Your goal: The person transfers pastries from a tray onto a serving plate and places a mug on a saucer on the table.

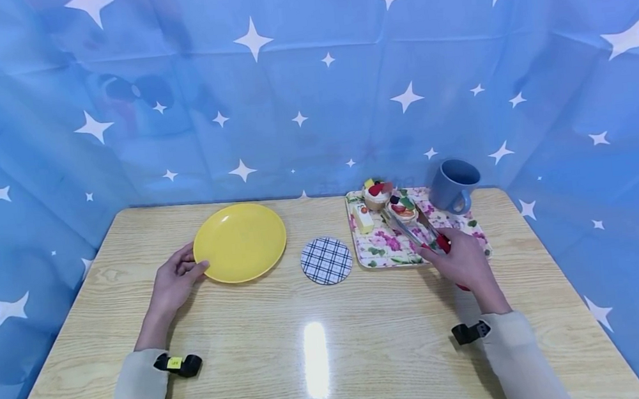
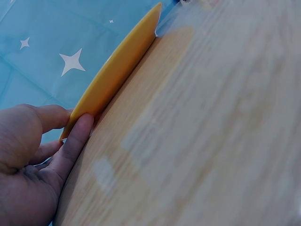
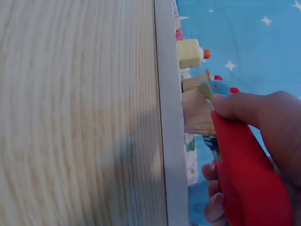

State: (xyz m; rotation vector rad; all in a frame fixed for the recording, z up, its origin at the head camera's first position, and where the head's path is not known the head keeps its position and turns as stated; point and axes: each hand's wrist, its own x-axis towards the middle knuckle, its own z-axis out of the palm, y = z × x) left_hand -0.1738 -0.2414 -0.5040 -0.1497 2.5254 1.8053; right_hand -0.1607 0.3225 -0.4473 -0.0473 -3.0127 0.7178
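My left hand [image 1: 173, 283] pinches the left rim of a round yellow plate [image 1: 241, 242]; the left wrist view shows the plate [image 2: 115, 70] edge-on between thumb and fingers, low over the wood. In my right hand [image 1: 464, 259] is a pair of tongs with red handles [image 3: 244, 165] and metal arms. Those arms lie on either side of a fruit-topped cupcake [image 1: 403, 211] on a flowered tray [image 1: 378, 245]. Whether they squeeze it is unclear. Another cupcake [image 1: 376, 197] and a small yellow cake slice [image 1: 364, 219] sit beside it on the tray.
A blue-grey mug [image 1: 450, 185] stands at the tray's back right corner. Between plate and tray lies a round checked coaster [image 1: 327, 261]. Behind the wooden table [image 1: 242, 361] hangs a blue curtain [image 1: 308, 78] with white stars.
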